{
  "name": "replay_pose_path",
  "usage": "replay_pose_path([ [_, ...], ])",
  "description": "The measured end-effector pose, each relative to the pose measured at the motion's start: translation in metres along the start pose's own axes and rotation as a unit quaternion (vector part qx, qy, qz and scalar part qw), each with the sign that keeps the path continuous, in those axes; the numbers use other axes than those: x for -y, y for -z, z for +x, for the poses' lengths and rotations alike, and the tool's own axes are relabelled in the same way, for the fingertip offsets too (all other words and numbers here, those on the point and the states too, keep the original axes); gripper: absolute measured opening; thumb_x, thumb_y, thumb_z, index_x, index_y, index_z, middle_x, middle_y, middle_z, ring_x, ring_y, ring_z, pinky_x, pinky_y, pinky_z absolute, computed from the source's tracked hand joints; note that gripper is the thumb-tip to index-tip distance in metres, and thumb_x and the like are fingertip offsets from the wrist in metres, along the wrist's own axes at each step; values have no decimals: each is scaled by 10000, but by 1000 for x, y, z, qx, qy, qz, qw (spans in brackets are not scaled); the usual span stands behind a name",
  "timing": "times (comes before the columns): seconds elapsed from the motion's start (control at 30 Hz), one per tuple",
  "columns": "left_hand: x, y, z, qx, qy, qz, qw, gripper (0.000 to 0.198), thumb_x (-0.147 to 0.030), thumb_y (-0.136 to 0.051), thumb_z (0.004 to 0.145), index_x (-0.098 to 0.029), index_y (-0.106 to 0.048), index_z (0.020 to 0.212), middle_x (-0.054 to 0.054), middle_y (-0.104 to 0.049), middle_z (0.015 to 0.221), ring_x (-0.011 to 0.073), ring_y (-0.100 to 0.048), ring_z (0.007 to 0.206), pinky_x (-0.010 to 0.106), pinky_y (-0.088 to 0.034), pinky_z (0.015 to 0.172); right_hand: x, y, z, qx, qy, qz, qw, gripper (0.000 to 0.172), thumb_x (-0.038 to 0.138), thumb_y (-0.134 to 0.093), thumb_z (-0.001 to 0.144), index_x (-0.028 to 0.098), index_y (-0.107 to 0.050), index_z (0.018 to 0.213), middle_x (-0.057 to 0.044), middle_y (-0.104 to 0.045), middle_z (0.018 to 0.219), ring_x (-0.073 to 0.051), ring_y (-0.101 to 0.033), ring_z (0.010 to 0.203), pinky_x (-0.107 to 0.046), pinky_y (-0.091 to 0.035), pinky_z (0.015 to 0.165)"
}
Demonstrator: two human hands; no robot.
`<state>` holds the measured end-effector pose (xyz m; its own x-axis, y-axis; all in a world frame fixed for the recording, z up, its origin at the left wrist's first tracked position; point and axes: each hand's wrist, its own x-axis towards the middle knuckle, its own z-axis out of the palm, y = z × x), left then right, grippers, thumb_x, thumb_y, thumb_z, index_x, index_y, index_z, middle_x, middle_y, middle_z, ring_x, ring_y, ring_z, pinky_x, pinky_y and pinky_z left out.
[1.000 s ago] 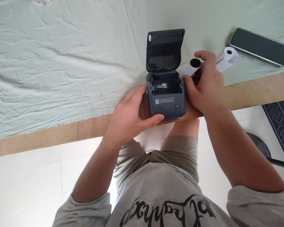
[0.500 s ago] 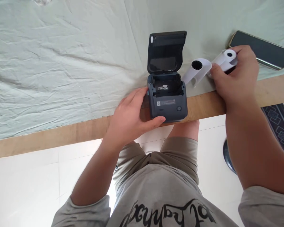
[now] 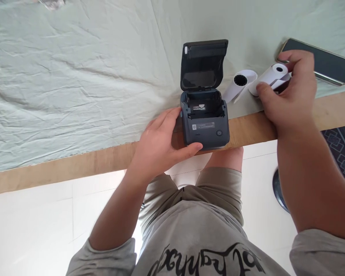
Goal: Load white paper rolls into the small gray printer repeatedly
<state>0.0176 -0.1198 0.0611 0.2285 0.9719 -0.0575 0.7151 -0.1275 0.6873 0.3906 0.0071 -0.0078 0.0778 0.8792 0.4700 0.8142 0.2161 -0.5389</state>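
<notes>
A dark portable label printer (image 3: 206, 134) stands at the table's front edge with its lid (image 3: 202, 65) swung up and its paper bay bare. My left hand (image 3: 161, 143) steadies the printer, fingers along its left side and thumb across the lower front. Right of it, a white paper roll (image 3: 232, 87) with a black core and a loose end lies on the cloth. My right hand (image 3: 293, 88) grips a second white paper roll (image 3: 266, 78) with a small core hole, thumb on its near side; the fingers behind it are partly hidden.
Behind my right hand lies a phone (image 3: 333, 63) in a clear case. A wrinkled pale green cloth (image 3: 74, 84) covers the table, leaving a wooden edge strip (image 3: 103, 159) along the front. Clear plastic (image 3: 53, 3) shows at the top left.
My right thumb has shifted onto the second paper roll, which has turned and moved slightly apart from the black-cored roll. My left hand stays on the printer.
</notes>
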Motion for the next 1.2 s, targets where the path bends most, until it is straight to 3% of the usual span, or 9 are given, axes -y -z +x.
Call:
replay_pose_path([
  [0.13,1,0,0,-2,-9,-6,1000,907,-657,-780,972,-211,-617,1745,148,-723,1782,433,-697,1636,611,-574,1414,7,-6,-2,-99,97,132,982,675,622,-892,894,322,-623,1436,-132,-613,1301,-261,-668,1091,-456,-568,858],
  [0.27,1,1,-1,2,-14,-1,1000,906,-651,-775,984,-206,-607,1755,156,-716,1791,434,-688,1652,621,-561,1427,57,11,-16,-121,192,181,957,511,749,-715,1069,343,-705,1379,-96,-679,1179,-237,-701,998,-500,-608,942],
  [0.33,1,0,-1,1,-18,1,1000,915,-644,-775,982,-196,-604,1762,159,-718,1791,433,-688,1653,616,-561,1425,93,23,-25,-77,219,139,963,425,613,-699,1107,342,-738,1432,-102,-796,1244,-251,-769,1024,-499,-635,957],
  [0.4,1,0,0,-2,-23,2,1000,917,-646,-771,983,-189,-606,1760,160,-720,1792,433,-689,1652,609,-564,1421,128,31,-29,34,257,59,964,323,497,-660,1122,331,-789,1367,-84,-837,1231,-261,-824,1106,-487,-684,1025],
  [0.5,2,-2,0,-8,-29,0,1000,925,-663,-749,992,-157,-607,1753,172,-719,1791,431,-693,1646,600,-570,1413,158,29,-26,131,248,-3,960,326,321,-618,1052,325,-764,1343,-23,-861,1271,-222,-825,1053,-456,-701,1060],
  [0.63,4,-3,-1,-8,-37,0,999,946,-674,-745,1001,-135,-594,1764,183,-704,1804,428,-683,1660,580,-565,1421,159,13,-13,179,221,-16,958,318,291,-660,995,318,-710,1309,5,-878,1334,-242,-796,989,-478,-686,1015],
  [0.83,6,-2,-1,-6,-43,10,999,945,-699,-783,1018,-159,-589,1770,190,-701,1802,441,-685,1664,575,-574,1414,151,5,-6,202,205,-8,958,239,224,-686,941,326,-741,1150,25,-794,901,-221,-650,719,-451,-598,771],
  [1.07,8,-2,-1,-5,-51,9,999,965,-691,-830,1031,-203,-541,1813,170,-699,1809,442,-682,1672,582,-576,1414,157,15,-18,163,251,53,953,127,268,-695,1072,338,-794,1034,41,-888,1091,-244,-871,1067,-510,-724,973],
  [1.2,8,-1,-4,0,-85,10,996,890,-638,-834,1095,-352,-509,1873,96,-669,1841,398,-662,1694,551,-567,1421,156,17,-34,125,318,128,931,136,251,-757,1092,344,-791,998,75,-900,1059,-222,-887,1040,-490,-752,977],
])
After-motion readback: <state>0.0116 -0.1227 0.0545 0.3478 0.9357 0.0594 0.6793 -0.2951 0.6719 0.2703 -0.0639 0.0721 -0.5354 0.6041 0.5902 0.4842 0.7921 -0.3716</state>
